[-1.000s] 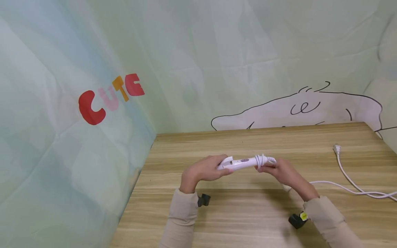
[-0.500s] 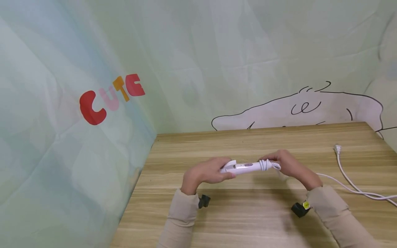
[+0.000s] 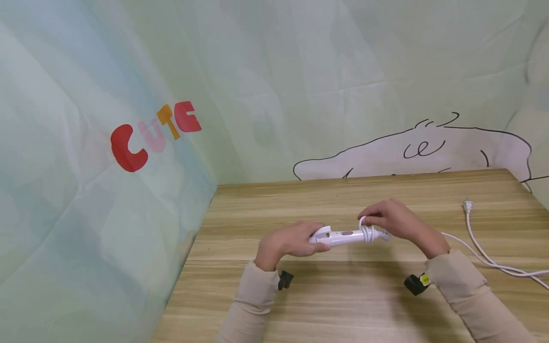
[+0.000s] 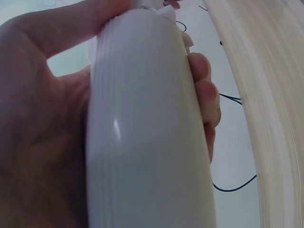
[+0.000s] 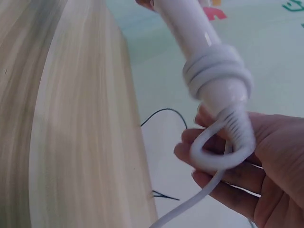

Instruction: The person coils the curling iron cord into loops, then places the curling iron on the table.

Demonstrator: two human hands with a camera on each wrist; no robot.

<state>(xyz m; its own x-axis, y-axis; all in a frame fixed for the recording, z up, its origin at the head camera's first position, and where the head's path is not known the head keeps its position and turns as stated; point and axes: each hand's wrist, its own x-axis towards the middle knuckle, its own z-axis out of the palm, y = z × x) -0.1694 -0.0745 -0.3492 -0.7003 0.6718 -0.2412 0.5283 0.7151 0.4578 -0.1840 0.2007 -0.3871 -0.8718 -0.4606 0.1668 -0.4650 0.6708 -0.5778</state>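
A white hair styling iron (image 3: 343, 237) is held above the table, lying roughly level from left to right. My left hand (image 3: 291, 239) grips its left end; the left wrist view has the thumb on one side of the white body (image 4: 147, 118) and fingertips on the other. White cord (image 3: 368, 234) is wound in several turns round the iron's right end. Just beyond these turns, my right hand (image 3: 396, 220) pinches a loop of the cord. In the right wrist view, its curled fingers (image 5: 242, 178) lie behind the ribbed cord sleeve (image 5: 237, 130) and a cord loop.
The wood-patterned table (image 3: 334, 295) lies below. On its right side the loose cord runs to a two-pin plug (image 3: 467, 206) near the back. Printed fabric walls (image 3: 266, 95) stand behind and to the left. Dark wrist mounts (image 3: 415, 285) hang below both sleeves.
My right hand has moved from the near side of the iron's cord end, over to its far side, lifting a cord loop. The left hand and iron have shifted slightly right and nearer.
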